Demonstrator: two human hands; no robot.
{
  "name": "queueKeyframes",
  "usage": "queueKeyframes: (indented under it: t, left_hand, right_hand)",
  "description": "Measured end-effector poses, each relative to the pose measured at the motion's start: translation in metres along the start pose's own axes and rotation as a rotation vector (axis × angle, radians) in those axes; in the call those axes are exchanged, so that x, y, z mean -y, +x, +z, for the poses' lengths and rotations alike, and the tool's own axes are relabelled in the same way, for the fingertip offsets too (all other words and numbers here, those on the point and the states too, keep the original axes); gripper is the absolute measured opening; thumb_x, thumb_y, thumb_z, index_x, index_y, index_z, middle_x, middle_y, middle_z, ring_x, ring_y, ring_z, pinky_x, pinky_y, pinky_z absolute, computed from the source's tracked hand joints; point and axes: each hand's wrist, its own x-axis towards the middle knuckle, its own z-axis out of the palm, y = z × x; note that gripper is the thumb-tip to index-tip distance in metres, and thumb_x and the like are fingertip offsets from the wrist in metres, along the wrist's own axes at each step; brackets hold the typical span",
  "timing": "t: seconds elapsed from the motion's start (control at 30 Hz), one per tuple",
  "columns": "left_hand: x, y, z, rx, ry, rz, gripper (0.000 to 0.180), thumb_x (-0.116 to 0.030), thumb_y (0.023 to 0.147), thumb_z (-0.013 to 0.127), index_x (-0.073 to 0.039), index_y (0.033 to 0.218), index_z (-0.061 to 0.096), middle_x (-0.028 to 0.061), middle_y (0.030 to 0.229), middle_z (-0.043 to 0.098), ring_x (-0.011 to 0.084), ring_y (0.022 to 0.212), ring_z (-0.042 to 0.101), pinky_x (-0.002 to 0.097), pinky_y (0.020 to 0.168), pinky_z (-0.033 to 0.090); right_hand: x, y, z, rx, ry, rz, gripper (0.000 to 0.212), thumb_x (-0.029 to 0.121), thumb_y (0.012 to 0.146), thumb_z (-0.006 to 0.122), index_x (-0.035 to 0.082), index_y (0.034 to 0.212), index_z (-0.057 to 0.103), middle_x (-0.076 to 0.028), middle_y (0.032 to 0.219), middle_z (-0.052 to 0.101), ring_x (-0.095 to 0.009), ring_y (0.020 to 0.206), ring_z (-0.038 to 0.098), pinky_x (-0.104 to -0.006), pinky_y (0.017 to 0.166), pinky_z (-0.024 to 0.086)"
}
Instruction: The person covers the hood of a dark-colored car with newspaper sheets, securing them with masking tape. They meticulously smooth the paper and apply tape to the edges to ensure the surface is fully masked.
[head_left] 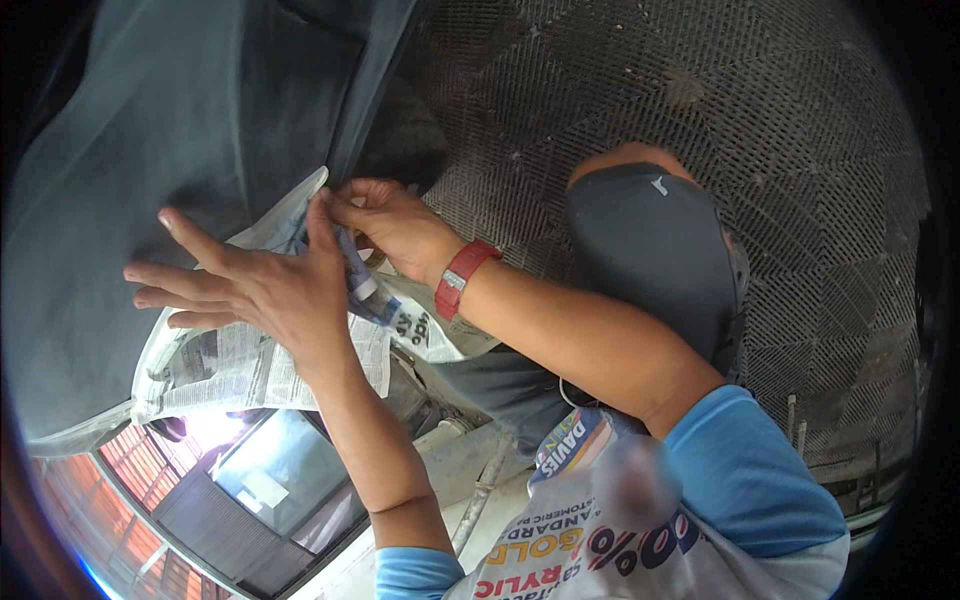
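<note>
Patterned matting (810, 190) is lying around your knee (645, 240); your left hand (285, 295), fingers apart, is screening newspaper (245, 365) your right hand (405, 230) is pinching beside a grey panel (130, 140).

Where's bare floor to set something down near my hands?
The patterned floor looks open beyond your right knee, and between that knee and your right hand. It's crowded along the dark panel, where newspaper lies and your left hand is close beside the right.
</note>
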Motion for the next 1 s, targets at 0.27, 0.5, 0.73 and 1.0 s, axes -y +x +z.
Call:
queueKeyframes:
  t: [0.27,0.5,0.73,1.0]
  left_hand:
    - [0.036,0.000,0.029,-0.286,-0.028,0.204,0.137,-0.091,0.067,0.082,-0.023,0.173,0.028,0.0301,0.180,0.006,0.0515,0.167,-0.014,0.0800,0.123,-0.014]
    - [0.047,0.004,0.034,-0.310,-0.002,0.283,0.132,-0.092,0.062,0.084,-0.019,0.165,0.044,0.0264,0.179,0.016,0.0461,0.169,-0.008,0.0745,0.126,-0.016]
    - [0.062,0.003,0.056,-0.433,-0.022,0.368,0.116,-0.094,0.063,0.079,-0.027,0.153,0.056,0.0243,0.176,0.025,0.0435,0.170,-0.004,0.0642,0.129,-0.020]
    - [0.045,-0.001,0.022,-0.467,-0.171,0.417,0.093,-0.069,0.067,0.098,-0.020,0.140,0.068,0.0208,0.167,0.036,0.0379,0.159,0.029,0.0603,0.131,0.023]
  right_hand:
    - [-0.006,-0.013,0.005,0.049,-0.083,-0.006,0.012,0.017,0.108,0.072,0.006,0.113,0.074,0.002,0.089,0.070,-0.005,0.076,0.060,-0.0233,0.065,0.044]
    - [-0.009,0.002,0.018,-0.014,0.015,-0.125,0.018,0.018,0.107,0.072,0.004,0.119,0.075,-0.004,0.101,0.076,-0.011,0.092,0.071,-0.0261,0.085,0.057]
    - [-0.013,-0.011,0.015,0.048,0.020,-0.124,0.018,0.017,0.106,0.074,0.003,0.117,0.074,-0.005,0.100,0.074,-0.014,0.089,0.070,-0.0296,0.083,0.058]
    - [-0.005,0.029,0.020,-0.247,-0.225,-0.170,0.020,0.002,0.095,0.070,-0.005,0.113,0.074,-0.008,0.096,0.075,-0.017,0.087,0.071,-0.0320,0.079,0.057]
